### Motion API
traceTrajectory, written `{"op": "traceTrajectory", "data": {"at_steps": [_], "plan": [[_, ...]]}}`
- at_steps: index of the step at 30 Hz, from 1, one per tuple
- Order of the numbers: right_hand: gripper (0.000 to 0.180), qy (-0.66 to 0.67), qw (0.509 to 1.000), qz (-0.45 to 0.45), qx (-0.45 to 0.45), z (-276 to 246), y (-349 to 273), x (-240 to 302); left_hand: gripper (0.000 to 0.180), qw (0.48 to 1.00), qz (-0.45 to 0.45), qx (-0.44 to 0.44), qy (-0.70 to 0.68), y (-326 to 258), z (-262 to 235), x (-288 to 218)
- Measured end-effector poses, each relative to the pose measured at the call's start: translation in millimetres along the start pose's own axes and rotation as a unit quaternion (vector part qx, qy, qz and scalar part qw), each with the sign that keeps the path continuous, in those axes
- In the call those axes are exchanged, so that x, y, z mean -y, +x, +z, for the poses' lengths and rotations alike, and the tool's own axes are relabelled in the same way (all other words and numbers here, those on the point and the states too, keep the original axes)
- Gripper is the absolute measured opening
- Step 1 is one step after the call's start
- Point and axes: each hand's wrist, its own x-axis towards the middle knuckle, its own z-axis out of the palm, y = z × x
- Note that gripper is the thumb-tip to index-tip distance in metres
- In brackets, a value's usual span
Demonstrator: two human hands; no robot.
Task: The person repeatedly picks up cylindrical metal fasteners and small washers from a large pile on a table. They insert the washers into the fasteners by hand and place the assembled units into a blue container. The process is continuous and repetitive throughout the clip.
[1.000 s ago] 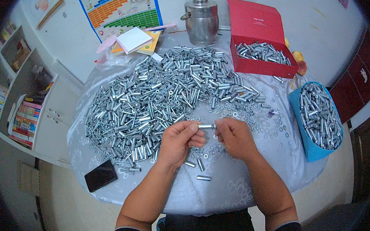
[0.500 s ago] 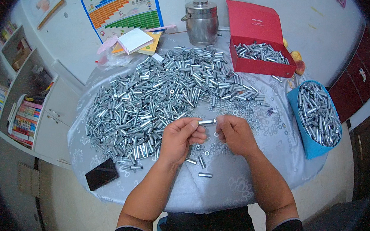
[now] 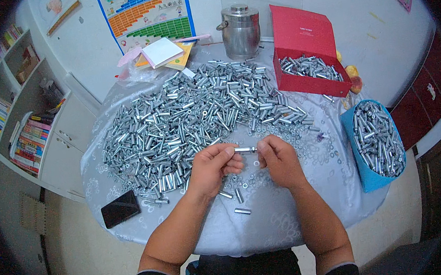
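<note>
A shiny metal sleeve (image 3: 243, 149) lies level between my two hands, with a nut-like ring near its right end. My left hand (image 3: 210, 169) is closed, pinching the sleeve's left end between thumb and forefinger. At the other end, my right hand (image 3: 280, 159) is closed too, thumb and fingertips on the ring end; the exact contact is hidden. A large heap of similar metal sleeves (image 3: 178, 125) spreads beyond my left hand. Loose washers and nuts (image 3: 276, 129) are scattered behind and below my hands. One single sleeve (image 3: 242, 211) lies nearer to me on the cloth.
A blue bin (image 3: 374, 184) full of metal sleeves stands at the right edge. Behind it sits an open red box (image 3: 309, 83) holding more. A steel canister (image 3: 241, 34), notepads (image 3: 162, 52) and a black phone (image 3: 120, 209) share the cloth-covered table (image 3: 222, 234).
Both hands stay on the same sleeve, with only slight shifts. My right fingers have turned a little around its end. The whole view has tilted slightly.
</note>
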Motion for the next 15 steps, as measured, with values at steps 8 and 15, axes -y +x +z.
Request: {"op": "traceTrajectory", "data": {"at_steps": [8, 15], "plan": [[0.017, 0.053, 0.998, -0.040, -0.006, 5.3, -1.5, 1.7, 0.022, 1.000, -0.002, 0.001, 0.012, 2.1, -0.3, 4.6], [0.024, 0.010, 1.000, -0.026, 0.001, 4.9, -0.4, -11.0, 0.021, 1.000, -0.005, 0.003, 0.015, -1.4, 6.3, 2.3]]}}
